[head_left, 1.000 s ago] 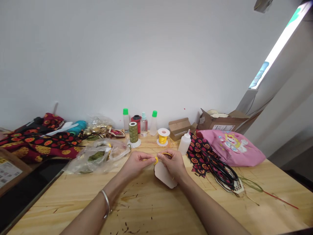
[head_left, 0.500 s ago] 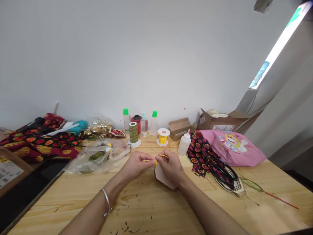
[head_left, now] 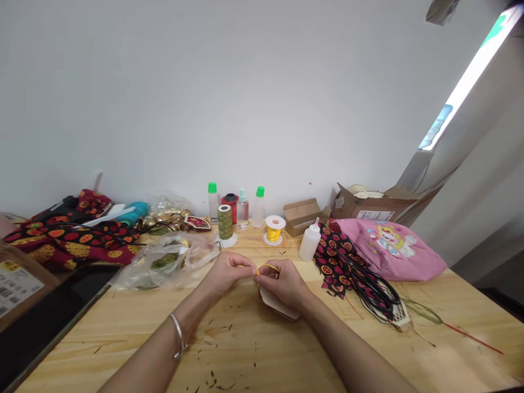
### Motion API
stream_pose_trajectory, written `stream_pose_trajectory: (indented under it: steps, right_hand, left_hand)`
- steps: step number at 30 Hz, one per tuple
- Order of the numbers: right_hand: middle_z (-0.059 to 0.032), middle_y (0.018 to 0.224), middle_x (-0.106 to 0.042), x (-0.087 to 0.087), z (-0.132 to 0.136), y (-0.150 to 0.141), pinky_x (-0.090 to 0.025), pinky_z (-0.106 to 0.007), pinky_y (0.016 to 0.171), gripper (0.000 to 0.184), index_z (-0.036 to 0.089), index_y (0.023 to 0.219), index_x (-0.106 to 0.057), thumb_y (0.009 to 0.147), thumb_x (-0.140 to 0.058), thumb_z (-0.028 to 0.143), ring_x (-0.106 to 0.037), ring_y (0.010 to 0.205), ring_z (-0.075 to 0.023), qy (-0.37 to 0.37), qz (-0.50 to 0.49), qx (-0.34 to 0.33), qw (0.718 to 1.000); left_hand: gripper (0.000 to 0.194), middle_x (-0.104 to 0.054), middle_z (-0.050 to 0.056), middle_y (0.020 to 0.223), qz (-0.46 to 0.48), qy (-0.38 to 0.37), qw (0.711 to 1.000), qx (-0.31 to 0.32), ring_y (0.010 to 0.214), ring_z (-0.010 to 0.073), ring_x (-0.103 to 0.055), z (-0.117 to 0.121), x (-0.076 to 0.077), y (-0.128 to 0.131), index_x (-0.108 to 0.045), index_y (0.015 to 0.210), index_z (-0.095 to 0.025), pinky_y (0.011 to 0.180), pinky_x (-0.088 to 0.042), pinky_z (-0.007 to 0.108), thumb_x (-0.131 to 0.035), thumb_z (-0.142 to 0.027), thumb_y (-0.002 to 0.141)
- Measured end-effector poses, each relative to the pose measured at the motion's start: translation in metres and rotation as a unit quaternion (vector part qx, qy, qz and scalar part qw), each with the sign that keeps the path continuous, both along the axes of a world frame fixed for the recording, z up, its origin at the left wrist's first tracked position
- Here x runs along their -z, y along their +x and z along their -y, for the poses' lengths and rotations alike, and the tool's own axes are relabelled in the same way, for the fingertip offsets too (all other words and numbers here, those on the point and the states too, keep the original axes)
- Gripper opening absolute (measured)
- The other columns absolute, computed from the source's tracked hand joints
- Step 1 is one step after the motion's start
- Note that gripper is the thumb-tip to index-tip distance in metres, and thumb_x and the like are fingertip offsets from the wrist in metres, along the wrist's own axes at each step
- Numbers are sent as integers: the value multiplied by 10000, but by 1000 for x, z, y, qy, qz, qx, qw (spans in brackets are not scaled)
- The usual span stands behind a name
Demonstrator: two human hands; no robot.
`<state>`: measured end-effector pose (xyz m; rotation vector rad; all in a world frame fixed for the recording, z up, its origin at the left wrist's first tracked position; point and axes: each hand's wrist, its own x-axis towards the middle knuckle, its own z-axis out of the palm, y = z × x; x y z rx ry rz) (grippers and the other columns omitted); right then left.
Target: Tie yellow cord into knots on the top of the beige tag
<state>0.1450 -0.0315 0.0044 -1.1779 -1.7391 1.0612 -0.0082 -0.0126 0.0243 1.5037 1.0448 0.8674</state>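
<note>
Thin yellow cord (head_left: 269,266) runs between my hands above the table, with a small loop arching over the right fingers. My left hand (head_left: 230,273) pinches the cord between thumb and fingertips. Close beside it, my right hand (head_left: 284,281) is closed on the cord too, its thumb near the left fingertips. Under the right palm is a flat pale piece (head_left: 277,304) with a dark edge, partly covered by that hand. Behind the hands stands a spool of yellow cord (head_left: 273,232), from which a strand trails to the right.
A white squeeze bottle (head_left: 310,241) stands right of the hands, near patterned fabric, black cable (head_left: 379,289) and a pink bag (head_left: 393,248). A green thread spool (head_left: 225,224) and several bottles line the wall. Left lie a plastic bag (head_left: 164,262) and a black panel (head_left: 61,316).
My hands have shifted slightly left, with the fingertips still together on the cord. The right hand has turned a little, covering more of the pale piece. The camera view has moved slightly.
</note>
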Motion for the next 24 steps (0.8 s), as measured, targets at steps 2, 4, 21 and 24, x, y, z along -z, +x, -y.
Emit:
stream_pose_trajectory:
  steps: [2, 4, 21, 24]
  right_hand:
    - [15, 544, -527, 2, 0, 2, -296, -167, 434, 164, 133, 618, -593, 653, -502, 264, -418, 498, -76, 12, 70, 19, 997]
    - [17, 520, -511, 1, 1, 5, -269, -166, 416, 163, 134, 596, -600, 642, -498, 252, -404, 483, -74, 13, 127, 34, 991]
    - [21, 539, -503, -1, 1, 11, -236, -184, 457, 249, 145, 597, -594, 717, -451, 308, -381, 501, -72, 76, 317, -26, 945]
    - [7, 580, -537, -5, 0, 13, -267, -196, 518, 197, 156, 615, -599, 721, -461, 249, -416, 559, -88, 137, 334, -69, 930]
  left_hand:
    - [81, -582, -13, 446, -40, 13, 999, 0, 435, 75, -421, -1, 0, 0, -657, 521, -122, 451, -309, 185, -596, -173, 530]
    - [84, -573, -19, 434, -79, 24, 997, -1, 426, 70, -408, -2, 1, 0, -656, 511, -123, 439, -296, 179, -580, -155, 523]
    - [240, -544, -25, 453, -150, 18, 987, 49, 431, 72, -366, -1, 7, 0, -667, 606, -119, 422, -260, 178, -554, -331, 595]
    - [228, -482, -44, 411, -159, 23, 986, 47, 410, 65, -327, 1, 7, 2, -652, 571, -117, 404, -231, 179, -550, -320, 588]
